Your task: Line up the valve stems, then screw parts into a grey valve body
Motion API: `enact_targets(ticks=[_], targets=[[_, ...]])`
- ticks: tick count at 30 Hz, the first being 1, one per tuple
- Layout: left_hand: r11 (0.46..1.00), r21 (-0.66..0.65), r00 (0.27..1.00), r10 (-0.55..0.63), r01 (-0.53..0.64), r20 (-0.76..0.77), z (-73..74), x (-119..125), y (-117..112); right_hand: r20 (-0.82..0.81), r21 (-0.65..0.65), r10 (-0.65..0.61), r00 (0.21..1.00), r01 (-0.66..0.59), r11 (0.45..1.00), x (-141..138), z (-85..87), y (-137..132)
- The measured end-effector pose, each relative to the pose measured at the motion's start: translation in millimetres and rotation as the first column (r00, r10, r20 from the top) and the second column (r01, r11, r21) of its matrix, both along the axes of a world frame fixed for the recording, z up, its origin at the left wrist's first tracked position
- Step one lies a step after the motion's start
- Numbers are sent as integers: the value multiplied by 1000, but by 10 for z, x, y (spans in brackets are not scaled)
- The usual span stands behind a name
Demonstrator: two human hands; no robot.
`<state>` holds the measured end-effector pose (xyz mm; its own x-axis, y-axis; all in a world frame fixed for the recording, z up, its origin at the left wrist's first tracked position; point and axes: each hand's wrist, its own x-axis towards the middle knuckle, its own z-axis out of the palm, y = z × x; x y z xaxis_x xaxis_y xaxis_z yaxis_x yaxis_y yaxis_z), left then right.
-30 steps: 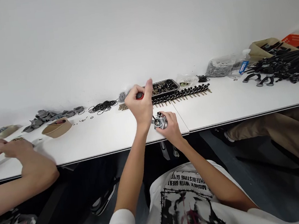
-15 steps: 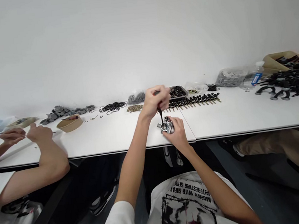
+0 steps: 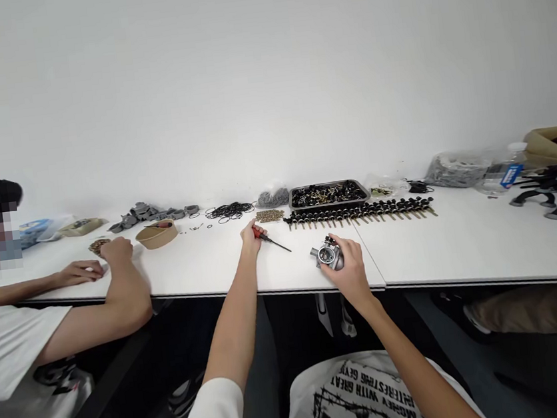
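Note:
My left hand (image 3: 251, 237) is closed round the red handle of a screwdriver (image 3: 275, 241), its dark shaft pointing right and toward me, low over the white table. Close by, a pile of small brass parts (image 3: 270, 216) lies just beyond the hand. My right hand (image 3: 351, 265) grips a silver metal carburetor (image 3: 328, 254) from its right side, near the table's front edge. The carburetor's round bore faces up toward me, and a small black part sits at its top. The screwdriver tip is apart from the carburetor.
Behind my hands stand a metal tray (image 3: 331, 204) of small parts and a row of black-topped brass pieces (image 3: 364, 211). Black rings (image 3: 231, 211) and a cardboard ring (image 3: 157, 236) lie leftward. A co-worker's hands (image 3: 117, 251) work at far left. A bottle (image 3: 508, 169) stands right.
The screwdriver has come out of the carburetor and moved left, its shaft turning from upright to nearly flat. My right hand still holds the carburetor. The view has shifted.

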<state>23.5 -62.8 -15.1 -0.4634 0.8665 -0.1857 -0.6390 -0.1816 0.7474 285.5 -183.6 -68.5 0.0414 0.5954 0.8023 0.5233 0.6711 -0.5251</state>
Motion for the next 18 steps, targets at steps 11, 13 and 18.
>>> enact_targets(ticks=[11,13,18], targets=[[998,24,992,-56,59,-109,-120,-50,116,42,-273,-126,991,133,953,1221,196,356],[998,25,991,-51,55,-120,-118,-52,122,59,-347,-187,980,196,917,1683,233,474],[999,16,990,-41,44,-133,-113,-59,142,83,-425,-429,900,421,802,2879,291,820]])
